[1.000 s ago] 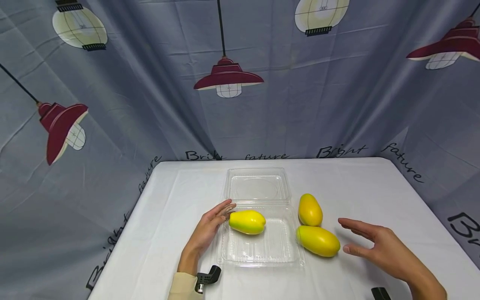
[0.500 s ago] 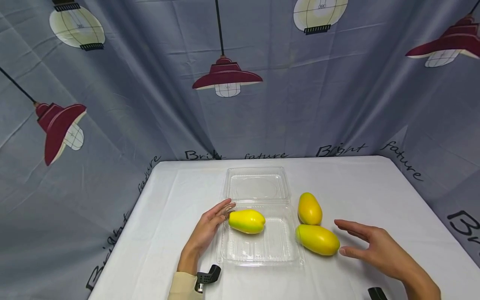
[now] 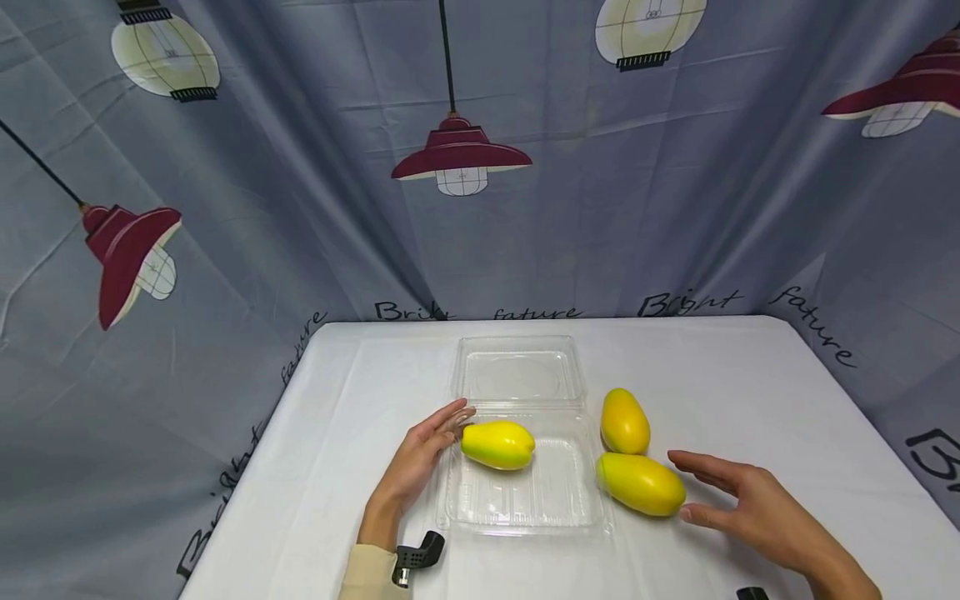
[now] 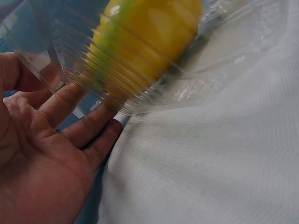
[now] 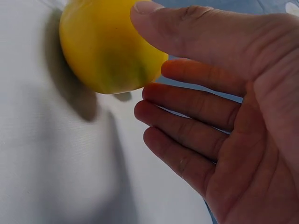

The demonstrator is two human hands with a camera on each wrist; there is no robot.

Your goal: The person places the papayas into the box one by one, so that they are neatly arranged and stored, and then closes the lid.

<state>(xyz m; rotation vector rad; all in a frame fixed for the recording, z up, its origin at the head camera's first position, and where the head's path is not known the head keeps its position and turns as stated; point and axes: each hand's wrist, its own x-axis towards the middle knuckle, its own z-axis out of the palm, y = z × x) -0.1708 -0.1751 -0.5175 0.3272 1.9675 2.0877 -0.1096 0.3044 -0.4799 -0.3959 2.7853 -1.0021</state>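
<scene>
A clear plastic clamshell box (image 3: pixel 525 521) lies on the white table with its lid (image 3: pixel 517 375) folded back flat behind it. One yellow papaya (image 3: pixel 498 444) with a greenish end sits in the base's left side. My left hand (image 3: pixel 411 468) rests at the box's left wall; in the left wrist view its fingers (image 4: pixel 88 123) stretch out against the ribbed plastic. To the box's right lie two more: a front papaya (image 3: pixel 641 484) and, behind it, a back papaya (image 3: pixel 625 421). My right hand (image 3: pixel 757 508) spreads beside the front papaya, thumb tip right at its end, fingers extended.
A grey curtain (image 3: pixel 480 250) printed with lamps and lettering surrounds the table (image 3: pixel 360 392) at the back and sides. A black wrist mount (image 3: pixel 420 552) is strapped over the left sleeve (image 3: pixel 369 573).
My right hand has drifted left and slightly nearer to the front papaya, its thumb now at the fruit's end. The left hand, the box and the fruit keep their places.
</scene>
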